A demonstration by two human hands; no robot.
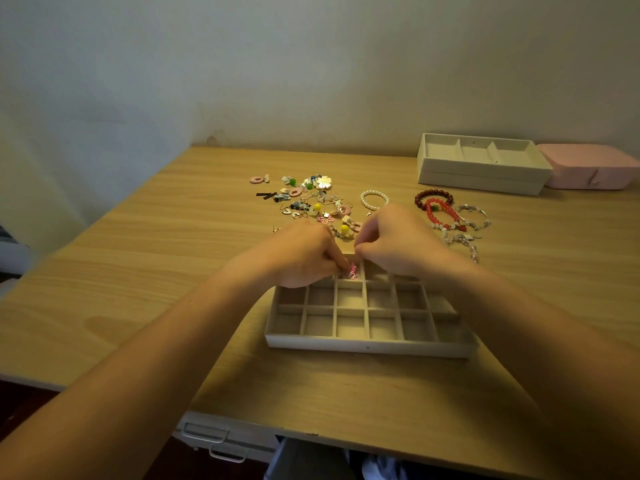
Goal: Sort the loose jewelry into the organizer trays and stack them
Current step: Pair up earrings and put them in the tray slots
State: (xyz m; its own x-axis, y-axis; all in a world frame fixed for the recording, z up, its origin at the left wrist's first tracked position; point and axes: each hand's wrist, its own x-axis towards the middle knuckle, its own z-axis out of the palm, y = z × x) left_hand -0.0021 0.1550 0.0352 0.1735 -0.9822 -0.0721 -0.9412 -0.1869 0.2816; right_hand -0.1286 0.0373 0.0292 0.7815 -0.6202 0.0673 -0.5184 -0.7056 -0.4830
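Note:
A cream organizer tray with many small square compartments lies in front of me on the wooden table. My left hand pinches a small pink earring over a compartment in the tray's far row. My right hand hovers beside it with fingers curled together; whether it holds anything is hidden. A pile of loose earrings lies just beyond my hands. A pearl bracelet and red bead bracelets lie to the right of the pile.
Two stacked cream trays with wide compartments stand at the back right, next to a pink jewelry box. Silver bracelets lie right of the red ones. The wall runs along the table's far edge. A drawer unit sits below the near edge.

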